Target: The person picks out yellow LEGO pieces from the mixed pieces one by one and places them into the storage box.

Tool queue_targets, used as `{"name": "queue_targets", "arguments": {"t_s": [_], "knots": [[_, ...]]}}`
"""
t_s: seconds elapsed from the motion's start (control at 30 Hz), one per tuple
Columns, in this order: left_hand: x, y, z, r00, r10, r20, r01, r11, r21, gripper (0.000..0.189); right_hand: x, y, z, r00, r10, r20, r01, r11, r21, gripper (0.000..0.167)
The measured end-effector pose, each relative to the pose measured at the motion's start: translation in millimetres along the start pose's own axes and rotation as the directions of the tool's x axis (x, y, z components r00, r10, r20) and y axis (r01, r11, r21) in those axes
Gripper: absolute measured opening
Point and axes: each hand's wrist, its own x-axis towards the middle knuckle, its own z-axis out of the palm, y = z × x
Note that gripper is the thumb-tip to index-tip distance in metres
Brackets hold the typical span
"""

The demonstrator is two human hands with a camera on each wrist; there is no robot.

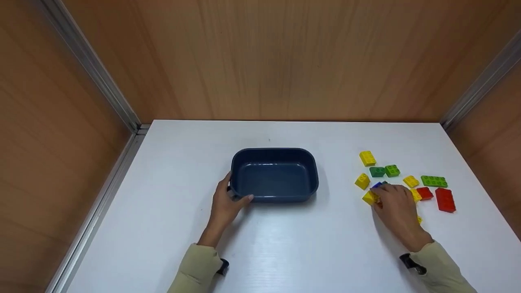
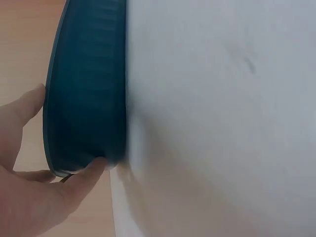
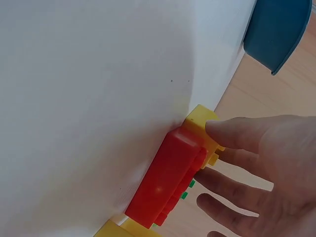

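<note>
A deep dark blue rectangular dish [image 1: 274,199] with rounded corners stands on the white table. My left hand [image 1: 224,205] grips its near left corner, the thumb along the front wall and the fingers at the left end; the left wrist view shows this hand [image 2: 44,192] against the dish wall [image 2: 89,89]. At the right, my right hand [image 1: 397,209] pinches a yellow toy brick [image 3: 200,118] between thumb and index finger, low over the table. Beside that brick, a long red brick [image 3: 165,177] lies close under the other fingers. The hand hides part of the brick pile in the head view.
Around the right hand lie loose bricks: a yellow one [image 1: 367,158], a dark green one [image 1: 377,172], a light green one [image 1: 392,170], a long green one [image 1: 434,181] and a red one [image 1: 445,200]. Wooden panels [image 1: 285,61] enclose the table at back and sides.
</note>
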Motion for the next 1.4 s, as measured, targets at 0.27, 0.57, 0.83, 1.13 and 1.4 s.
{"name": "queue_targets", "arguments": {"t_s": [0.27,0.57,0.83,1.13,1.4], "knots": [[0.7,-2.0,-0.4,1.0,-0.024,-0.002,0.023,0.998,-0.059,0.092,2.7,2.6,-0.2,1.0,-0.026,-0.017,0.026,1.0,-0.007,0.036],[0.0,-2.9,-0.8,0.999,-0.035,-0.023,0.032,0.994,-0.106,0.091,5.3,1.7,-0.9,0.999,-0.039,0.001,0.039,0.999,0.003,0.035],[-0.9,-3.0,-1.3,0.997,-0.073,-0.032,0.068,0.988,-0.139,0.091,5.3,-1.7,-3.6,0.999,-0.038,-0.011,0.038,0.999,0.014,0.036],[-1.5,-4.1,-1.0,0.996,-0.08,-0.031,0.074,0.981,-0.177,0.091,12.3,-18.1,-17.1,0.996,-0.073,-0.058,0.075,0.997,0.024,0.035],[-0.2,-5.6,0.3,0.995,-0.088,-0.036,0.08,0.98,-0.184,0.092,25.1,-41.8,-30.1,0.98,-0.16,-0.117,0.166,0.986,0.036,0.033]]}}
